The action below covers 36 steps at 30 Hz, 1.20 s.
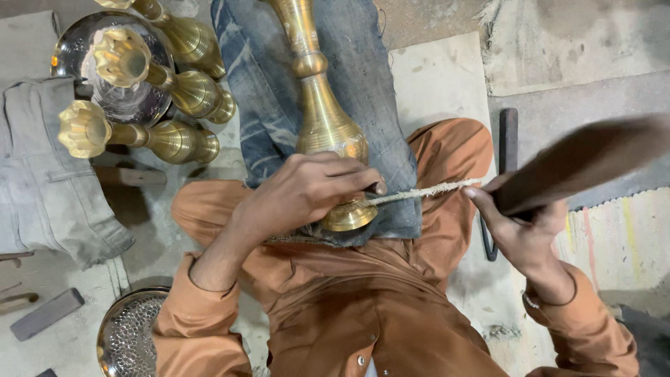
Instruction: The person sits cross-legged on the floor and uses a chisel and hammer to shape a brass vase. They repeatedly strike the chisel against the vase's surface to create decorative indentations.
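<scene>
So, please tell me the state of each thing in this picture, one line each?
Brass vase: lying on denim cloth, held.
Left hand: gripping the vase near its base.
Right hand: holding a blurred dark tool.
Rough cord: stretched from vase base to right hand.
Three brass vases: lying sideways, untouched.

Rust-orange long-sleeved buttoned shirt, matching trousers, cuffs at wrists

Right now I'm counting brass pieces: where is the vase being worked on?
In the head view, the tall brass vase lies mid-frame on blue denim cloth over the person's lap. The left hand grips it near its base, three more brass vases at upper left.
</scene>
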Available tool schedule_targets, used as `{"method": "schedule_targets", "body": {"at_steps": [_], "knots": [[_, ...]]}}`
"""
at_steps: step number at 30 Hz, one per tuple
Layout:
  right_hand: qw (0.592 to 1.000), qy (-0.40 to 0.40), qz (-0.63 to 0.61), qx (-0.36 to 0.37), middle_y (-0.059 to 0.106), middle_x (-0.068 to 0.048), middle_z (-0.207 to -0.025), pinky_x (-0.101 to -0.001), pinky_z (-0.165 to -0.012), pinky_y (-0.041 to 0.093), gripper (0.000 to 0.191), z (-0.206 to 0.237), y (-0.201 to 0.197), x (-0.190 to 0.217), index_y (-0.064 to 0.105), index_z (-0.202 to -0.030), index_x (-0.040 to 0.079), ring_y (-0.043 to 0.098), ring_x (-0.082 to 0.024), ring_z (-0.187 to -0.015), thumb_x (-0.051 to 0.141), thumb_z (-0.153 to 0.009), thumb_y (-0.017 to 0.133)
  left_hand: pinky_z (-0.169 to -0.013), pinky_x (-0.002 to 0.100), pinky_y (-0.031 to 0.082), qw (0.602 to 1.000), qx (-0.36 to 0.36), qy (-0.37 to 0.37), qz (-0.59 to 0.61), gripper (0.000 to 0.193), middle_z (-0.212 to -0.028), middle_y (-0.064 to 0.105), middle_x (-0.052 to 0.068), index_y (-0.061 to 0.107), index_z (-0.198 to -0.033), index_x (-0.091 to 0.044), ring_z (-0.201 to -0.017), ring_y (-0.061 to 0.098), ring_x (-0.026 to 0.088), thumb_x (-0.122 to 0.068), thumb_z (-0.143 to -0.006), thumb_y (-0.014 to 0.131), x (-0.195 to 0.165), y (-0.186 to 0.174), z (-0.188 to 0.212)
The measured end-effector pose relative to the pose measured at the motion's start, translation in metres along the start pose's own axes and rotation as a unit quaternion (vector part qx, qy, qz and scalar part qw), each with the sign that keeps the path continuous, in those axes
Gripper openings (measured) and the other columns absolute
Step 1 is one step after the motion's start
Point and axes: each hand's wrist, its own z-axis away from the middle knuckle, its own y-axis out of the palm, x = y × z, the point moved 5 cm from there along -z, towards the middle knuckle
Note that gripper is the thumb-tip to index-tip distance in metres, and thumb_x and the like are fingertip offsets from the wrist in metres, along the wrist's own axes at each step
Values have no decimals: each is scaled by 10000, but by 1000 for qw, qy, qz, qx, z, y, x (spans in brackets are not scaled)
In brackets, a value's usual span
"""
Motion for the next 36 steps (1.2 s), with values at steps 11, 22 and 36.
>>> {"method": "schedule_targets", "body": {"at_steps": [11, 22, 36], "knots": [[967, -95, 224, 74, 614, -73, -799, -391, -581, 463, 663, 0, 10, 4, 628, -1359, 45, 570, -248, -628, 61, -735, 851, -869, 427, 579, 999, -24, -28, -13, 395, -1143, 728, 115, 688, -1238, -41, -1015, 711, 335, -58, -854, 776, 1, 0, 11], [967, -76, 213, 122, 590, -130, -874, -423, -603, 477, 865, 15, 8, -26, 487, -1520, 65, 594, -315, -696, 26, -741, 860, -795, 414, 595, 995, -69, -72, 28, 434, -1128, 728, 131, 628, -1338, -18, -965, 733, 320, -118, -942, 777, -1, 1, 5], [971, -115, 196, 74, 662, -120, -842, -349, -621, 512, 708, -17, -13, -10, 511, -1461, 88, 630, -202, -707, 4, -863, 881, -804, 406, 598, 999, -14, -46, 14, 313, -1129, 727, 108, 666, -1242, -73, -965, 733, 324, -133, -952, 770, 6, 2, -8]]}}
